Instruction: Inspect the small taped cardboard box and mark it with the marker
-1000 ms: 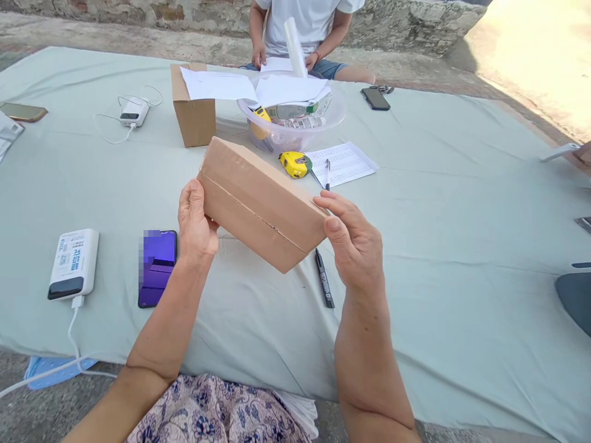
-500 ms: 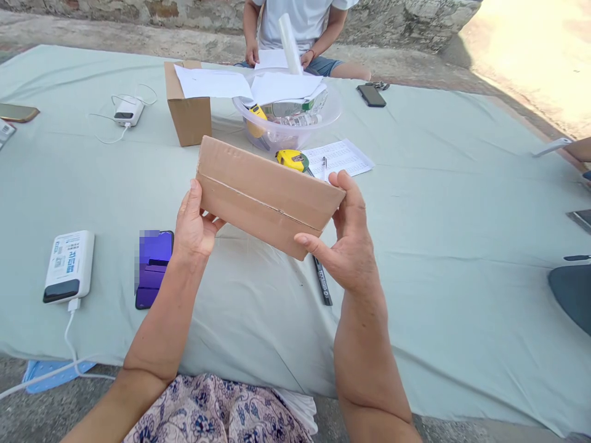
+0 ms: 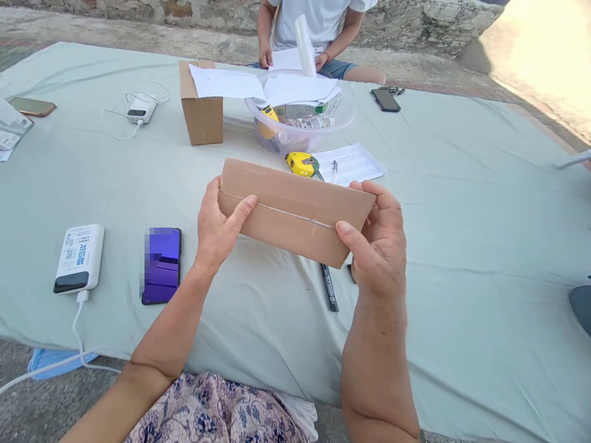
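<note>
A brown cardboard box (image 3: 295, 206) is held up above the cloth, tilted down to the right, with a seam running along the face toward me. My left hand (image 3: 219, 227) grips its left end, the thumb lying across the seam. At the right end my right hand (image 3: 381, 240) is closed round the box, thumb on the near face and fingers behind the upper corner. Below the box lies a black marker (image 3: 329, 289). Just beyond it are a yellow tape measure (image 3: 301, 164) and a printed sheet (image 3: 357, 163) with a pen (image 3: 335, 171) on it.
A clear plastic basin (image 3: 302, 136) holds papers and bottles, beside an upright cardboard box (image 3: 202, 117). Phones (image 3: 161, 264) and power banks (image 3: 79, 258) with cables lie on the pale green cloth (image 3: 462, 246). Across the table sits a person (image 3: 314, 31) holding paper.
The held box has shifted right and slightly down in view and tilts less. My left thumb has moved from the box's left edge onto its near face.
</note>
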`<state>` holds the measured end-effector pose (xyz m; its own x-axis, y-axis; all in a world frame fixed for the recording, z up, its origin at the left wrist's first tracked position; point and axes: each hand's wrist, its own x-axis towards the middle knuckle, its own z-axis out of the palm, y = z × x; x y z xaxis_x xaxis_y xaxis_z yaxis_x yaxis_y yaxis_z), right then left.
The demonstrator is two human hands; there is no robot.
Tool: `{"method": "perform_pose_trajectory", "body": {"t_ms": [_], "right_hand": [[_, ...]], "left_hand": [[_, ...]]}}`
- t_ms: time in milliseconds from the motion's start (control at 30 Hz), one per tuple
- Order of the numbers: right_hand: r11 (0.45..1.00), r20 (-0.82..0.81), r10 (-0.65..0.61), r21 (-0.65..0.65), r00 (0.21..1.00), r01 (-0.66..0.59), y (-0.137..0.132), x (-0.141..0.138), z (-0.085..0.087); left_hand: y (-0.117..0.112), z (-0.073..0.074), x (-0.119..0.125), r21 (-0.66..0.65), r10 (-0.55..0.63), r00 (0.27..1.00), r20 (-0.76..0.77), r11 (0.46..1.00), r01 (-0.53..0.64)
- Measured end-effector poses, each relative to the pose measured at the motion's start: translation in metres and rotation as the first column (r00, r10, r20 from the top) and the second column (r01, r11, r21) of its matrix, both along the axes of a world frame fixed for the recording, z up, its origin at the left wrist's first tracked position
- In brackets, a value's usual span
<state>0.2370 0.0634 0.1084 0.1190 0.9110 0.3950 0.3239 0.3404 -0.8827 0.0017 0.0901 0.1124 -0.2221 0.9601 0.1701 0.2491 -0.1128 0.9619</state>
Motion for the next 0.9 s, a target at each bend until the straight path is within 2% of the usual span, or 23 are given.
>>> {"method": "perform_pose_trajectory", "body": {"t_ms": [233,400,567,700,900], "right_hand": [[0.999,0.067,0.031,0.023,0.997,-0.032,0.001,-0.004,-0.002],[0.988,0.094,0.155,-0.032,0.983,-0.153,-0.002,-0.004,0.006],[0.982,0.135,0.188,-0.046,0.973,-0.183,-0.008,-0.001,0.012],[0.991,0.149,0.132,0.005,0.98,-0.134,-0.006,0.0,0.007],[0.995,0.086,-0.038,0.098,0.996,0.03,-0.001,-0.003,0.005]], "left_hand": [[-0.002,0.0,0.003,0.042,0.055,0.991,0.122,0.997,-0.061],[0.009,-0.006,-0.011,0.043,0.058,0.975,0.215,0.997,-0.069],[0.018,-0.012,-0.022,0.027,0.063,0.978,0.199,0.997,-0.07],[0.016,-0.01,-0.021,0.001,0.031,0.986,0.163,1.0,-0.031],[0.007,0.002,-0.014,0.056,-0.114,0.965,0.236,0.993,0.104]]}}
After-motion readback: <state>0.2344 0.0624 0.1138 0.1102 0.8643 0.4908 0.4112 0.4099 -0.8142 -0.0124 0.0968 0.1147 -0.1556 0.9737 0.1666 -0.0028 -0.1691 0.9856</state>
